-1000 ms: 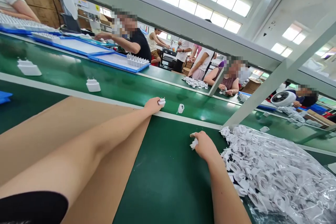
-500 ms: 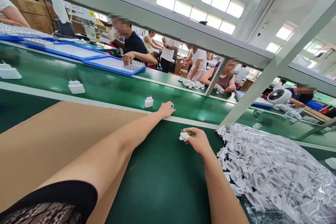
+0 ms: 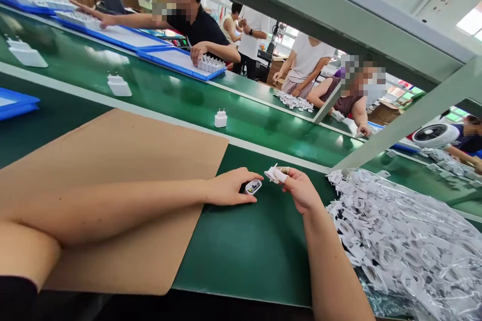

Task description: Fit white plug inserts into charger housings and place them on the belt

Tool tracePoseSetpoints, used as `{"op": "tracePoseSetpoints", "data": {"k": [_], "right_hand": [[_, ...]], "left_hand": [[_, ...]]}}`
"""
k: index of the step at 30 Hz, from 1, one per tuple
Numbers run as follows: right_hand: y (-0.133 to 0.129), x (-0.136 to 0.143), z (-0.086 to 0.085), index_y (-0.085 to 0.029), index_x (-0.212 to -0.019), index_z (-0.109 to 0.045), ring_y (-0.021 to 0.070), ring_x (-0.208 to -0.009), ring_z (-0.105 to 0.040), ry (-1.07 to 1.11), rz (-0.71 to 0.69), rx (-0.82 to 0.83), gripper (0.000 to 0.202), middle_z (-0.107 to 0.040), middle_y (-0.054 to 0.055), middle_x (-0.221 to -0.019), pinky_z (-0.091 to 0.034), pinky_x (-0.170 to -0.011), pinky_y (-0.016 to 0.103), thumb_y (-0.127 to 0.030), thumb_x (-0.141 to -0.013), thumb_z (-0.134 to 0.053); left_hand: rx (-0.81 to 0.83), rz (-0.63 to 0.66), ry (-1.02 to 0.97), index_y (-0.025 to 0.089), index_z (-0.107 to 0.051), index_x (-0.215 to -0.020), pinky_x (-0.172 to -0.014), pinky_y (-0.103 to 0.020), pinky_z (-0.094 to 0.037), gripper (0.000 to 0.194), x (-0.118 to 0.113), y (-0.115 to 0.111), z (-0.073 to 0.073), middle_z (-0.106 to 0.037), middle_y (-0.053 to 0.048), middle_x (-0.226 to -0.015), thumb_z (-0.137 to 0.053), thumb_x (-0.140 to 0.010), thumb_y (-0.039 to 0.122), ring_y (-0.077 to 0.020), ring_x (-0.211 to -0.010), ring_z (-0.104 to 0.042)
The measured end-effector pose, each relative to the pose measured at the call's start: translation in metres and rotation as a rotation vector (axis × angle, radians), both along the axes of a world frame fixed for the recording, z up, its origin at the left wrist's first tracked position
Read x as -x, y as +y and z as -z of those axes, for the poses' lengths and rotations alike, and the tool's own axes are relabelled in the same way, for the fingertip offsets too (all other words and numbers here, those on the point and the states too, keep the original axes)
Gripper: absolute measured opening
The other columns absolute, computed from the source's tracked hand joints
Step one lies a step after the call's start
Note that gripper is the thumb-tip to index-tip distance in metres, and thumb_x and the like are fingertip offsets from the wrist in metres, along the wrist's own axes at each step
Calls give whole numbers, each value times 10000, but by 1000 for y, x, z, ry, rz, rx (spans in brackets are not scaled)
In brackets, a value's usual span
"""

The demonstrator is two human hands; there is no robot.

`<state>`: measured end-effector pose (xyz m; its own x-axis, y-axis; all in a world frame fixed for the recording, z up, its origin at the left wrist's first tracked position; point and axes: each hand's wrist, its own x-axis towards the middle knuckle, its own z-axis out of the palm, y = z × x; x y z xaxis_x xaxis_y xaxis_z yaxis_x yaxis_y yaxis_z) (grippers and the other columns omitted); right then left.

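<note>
My left hand (image 3: 230, 186) is closed around a white charger housing (image 3: 253, 188), gripped between thumb and fingers just above the green table (image 3: 241, 251). The housing's open end faces right and shows dark parts inside. Opposite it, my right hand (image 3: 302, 189) pinches a white plug cover with pins (image 3: 271, 174). White coverings sit on the tips of my right thumb and finger. A small gap separates the two pieces. Right of my right forearm lies a heap of white plastic plug parts (image 3: 399, 230) in a clear bag.
Brown cardboard (image 3: 150, 155) lies under my left forearm. Beyond a pale rail, white plug chargers (image 3: 220, 119) stand spaced along the green belt (image 3: 169, 100). Blue trays (image 3: 181, 62) line the far side, where co-workers sit. A slanting metal post (image 3: 399, 115) rises at right.
My left hand has drawn back from the belt's edge with the charger housing, close to my right hand. The view has tilted down. A co-worker's arm now reaches left across the trays.
</note>
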<state>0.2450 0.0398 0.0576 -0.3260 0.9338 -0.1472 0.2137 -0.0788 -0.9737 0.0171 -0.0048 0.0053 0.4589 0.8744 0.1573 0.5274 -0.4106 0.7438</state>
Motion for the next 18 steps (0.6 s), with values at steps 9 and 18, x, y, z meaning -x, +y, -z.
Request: {"op": "tracePoseSetpoints", "data": {"k": [9,18], "right_hand": [[-14,14,-3,-211,-1081,-742,160,-748,-647,36,-90,-106,434,-759,68,-1011,-520,-668,305,-419,-713,-840],[-22,21,11,-245,-1147,-678,202,-954,-678,-45,-112,-306,392,-729,69,-1083,-558,-880,381,-352,-792,-807]], "left_hand": [[17,-53,-213,208,-687,-1146,-867,-338,-511,304,5,-6,13,-708,-70,-1072,-702,-855,297,-226,-986,-646],[80,-115,-222,200,-694,-1035,-757,-312,-484,279,3,-3,8,-692,-45,-984,-775,-814,349,-209,-881,-626]]}}
